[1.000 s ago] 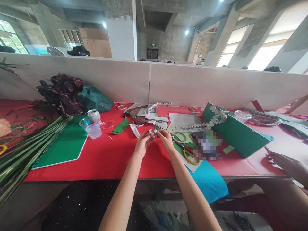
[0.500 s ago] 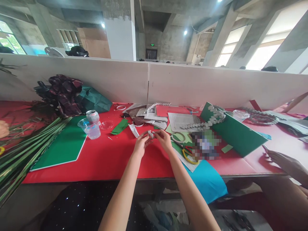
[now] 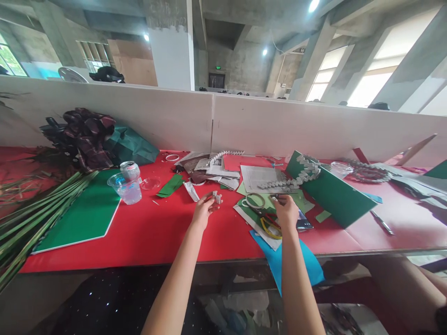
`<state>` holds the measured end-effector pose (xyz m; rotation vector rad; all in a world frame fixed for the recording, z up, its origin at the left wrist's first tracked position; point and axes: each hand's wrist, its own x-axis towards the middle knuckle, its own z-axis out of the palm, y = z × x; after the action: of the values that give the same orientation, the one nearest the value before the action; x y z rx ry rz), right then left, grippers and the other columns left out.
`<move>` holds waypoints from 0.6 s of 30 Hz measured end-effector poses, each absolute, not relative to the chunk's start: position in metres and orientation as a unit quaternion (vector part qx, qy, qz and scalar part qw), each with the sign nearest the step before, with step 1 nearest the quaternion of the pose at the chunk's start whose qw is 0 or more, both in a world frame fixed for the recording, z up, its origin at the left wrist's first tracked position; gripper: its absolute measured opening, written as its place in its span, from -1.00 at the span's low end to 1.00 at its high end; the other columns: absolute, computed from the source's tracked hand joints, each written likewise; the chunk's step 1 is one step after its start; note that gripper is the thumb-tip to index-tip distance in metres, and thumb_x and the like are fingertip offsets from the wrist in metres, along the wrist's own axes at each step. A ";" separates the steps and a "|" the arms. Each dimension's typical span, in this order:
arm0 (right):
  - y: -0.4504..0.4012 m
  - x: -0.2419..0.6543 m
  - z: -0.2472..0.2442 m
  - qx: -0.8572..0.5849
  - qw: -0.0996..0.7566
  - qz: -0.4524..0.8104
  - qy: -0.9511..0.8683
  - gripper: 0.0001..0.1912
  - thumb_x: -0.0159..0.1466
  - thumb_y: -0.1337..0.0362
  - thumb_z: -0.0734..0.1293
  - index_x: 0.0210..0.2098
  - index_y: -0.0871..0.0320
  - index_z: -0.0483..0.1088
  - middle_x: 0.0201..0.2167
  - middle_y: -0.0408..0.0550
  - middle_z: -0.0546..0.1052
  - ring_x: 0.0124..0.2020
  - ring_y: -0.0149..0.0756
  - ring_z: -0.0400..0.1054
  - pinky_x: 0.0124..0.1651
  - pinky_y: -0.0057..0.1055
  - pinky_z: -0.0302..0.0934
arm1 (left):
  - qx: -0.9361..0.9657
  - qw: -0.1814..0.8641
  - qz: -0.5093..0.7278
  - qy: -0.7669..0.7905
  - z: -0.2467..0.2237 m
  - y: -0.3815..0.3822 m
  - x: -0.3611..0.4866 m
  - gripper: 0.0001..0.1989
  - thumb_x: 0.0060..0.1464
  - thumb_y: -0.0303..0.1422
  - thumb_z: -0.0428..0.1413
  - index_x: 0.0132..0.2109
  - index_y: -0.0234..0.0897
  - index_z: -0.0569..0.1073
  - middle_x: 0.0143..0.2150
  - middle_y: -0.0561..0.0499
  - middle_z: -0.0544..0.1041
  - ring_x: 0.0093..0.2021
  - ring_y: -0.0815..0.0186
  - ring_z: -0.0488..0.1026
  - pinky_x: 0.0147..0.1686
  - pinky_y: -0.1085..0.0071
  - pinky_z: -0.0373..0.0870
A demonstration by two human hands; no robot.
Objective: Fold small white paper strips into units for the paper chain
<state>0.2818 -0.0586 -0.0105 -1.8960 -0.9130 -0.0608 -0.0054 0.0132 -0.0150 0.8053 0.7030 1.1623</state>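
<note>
My left hand (image 3: 203,209) pinches a small folded piece of whitish paper (image 3: 217,198) above the red tabletop. To the right, my right hand (image 3: 287,210) reaches over green paper scraps, its fingertips pressed together beside a tiny pale bit I cannot make out. A zigzag chain of folded paper (image 3: 303,177) lies just beyond that hand and drapes over an upright green board (image 3: 331,195). Left of my right hand are a roll of tape (image 3: 255,200) and pliers with yellow handles (image 3: 271,229). A dark phone (image 3: 304,223) shows partly behind my wrist.
A plastic cup (image 3: 127,190) and a can (image 3: 130,171) stand on the left near a flat green board (image 3: 80,214) and long leaves (image 3: 42,218). Printed papers (image 3: 223,177) lie at the back. A blue sheet (image 3: 310,265) hangs over the front edge; a pen (image 3: 382,223) lies right.
My right hand has left the folded paper in my left hand and moved right over the scraps. The neighbour's hand has withdrawn from the tabletop, and a pen lies there.
</note>
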 end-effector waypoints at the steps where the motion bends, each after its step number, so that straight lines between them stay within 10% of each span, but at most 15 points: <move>1: -0.063 0.274 -0.007 -0.780 0.503 -0.026 -0.372 -0.66 0.05 0.08 0.30 -0.25 0.16 0.40 -0.33 0.06 0.57 -0.31 -0.10 0.43 -0.31 -0.32 0.17 | 0.364 0.698 0.524 0.325 -0.015 0.013 -0.005 -0.66 -0.05 -0.41 0.18 -0.06 -0.32 0.45 -0.13 -0.16 0.57 -0.26 0.25 0.56 -0.38 0.48 0.43; 18: 0.026 0.154 -0.034 -0.494 0.562 0.311 -0.586 -0.80 0.05 0.21 0.36 -0.33 0.15 0.47 -0.42 -0.08 0.55 -0.38 -0.24 0.45 -0.23 -0.30 0.32 | 0.368 0.658 0.499 0.428 -0.023 0.017 -0.001 -0.79 -0.10 -0.43 0.19 -0.22 -0.33 0.48 -0.39 -0.02 0.54 -0.44 0.33 0.49 -0.44 0.44 0.38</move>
<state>0.1543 0.0264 -0.0342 -1.1637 -1.3804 0.7319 -0.0014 0.0166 -0.0234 0.8331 0.9686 1.1292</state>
